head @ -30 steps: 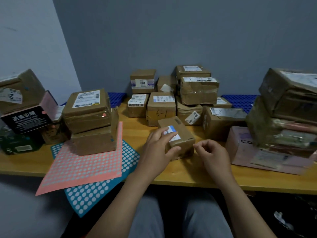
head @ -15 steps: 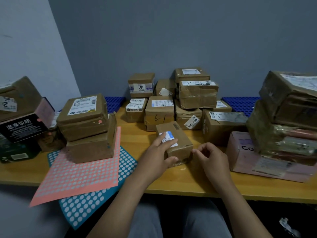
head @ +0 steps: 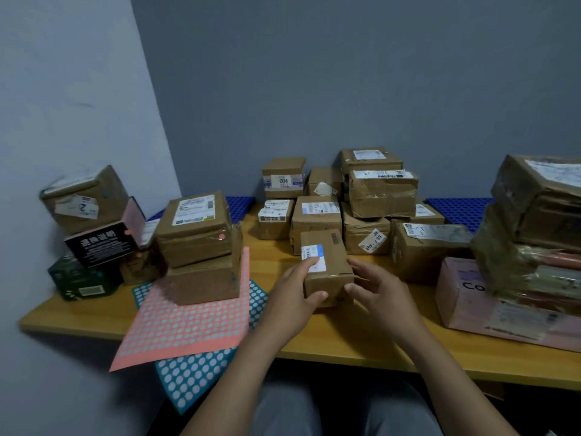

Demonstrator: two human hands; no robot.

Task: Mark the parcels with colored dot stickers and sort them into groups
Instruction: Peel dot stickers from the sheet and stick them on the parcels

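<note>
Room: a corner, with the grey-blue wall point(head: 314, 89) at 12 o'clock and a paler wall at 9. The light is dim.
Surface: a yellow wooden surface point(head: 361, 341), crowded, with a blue grid mat point(head: 242, 202) along its back edge.
Clock reference: centred on the held parcel, 12 toward the back wall.
Task item: small parcel point(head: 333, 265), a brown carton with a white-and-blue label, front middle of the surface. Cannot tell whether it rests on the wood or is just lifted.
Left hand point(head: 292, 297): grips the small parcel, fingers over the label on top, thumb on the near face.
Right hand point(head: 380, 297): fingers loosely spread, thumb and forefinger tips at the parcel's right side. No firm grip shows, and I cannot tell whether a fingertip carries a sticker.
Sticker supply: pink sticker sheet point(head: 188, 322) at 8 o'clock, lying over the teal sticker sheet point(head: 191, 379). Its far edge is pinned under the left stack point(head: 195, 228).
Groups (judgement): the left stack at 10 bears a pink dot point(head: 222, 236), so it looks sorted. On the back pile point(head: 317, 212) at 12 and the right stack point(head: 534, 215) at 3 I make out no dots.
Step in hand (judgement): turning and checking the small parcel before marking. No dot is visible on it.
Next move calls for: freeing one hand, peeling a dot from the sheets at 8, and pressing it on a flat face clear of the label while the other hand steadies the carton. The parcel then goes with its colour group.
</note>
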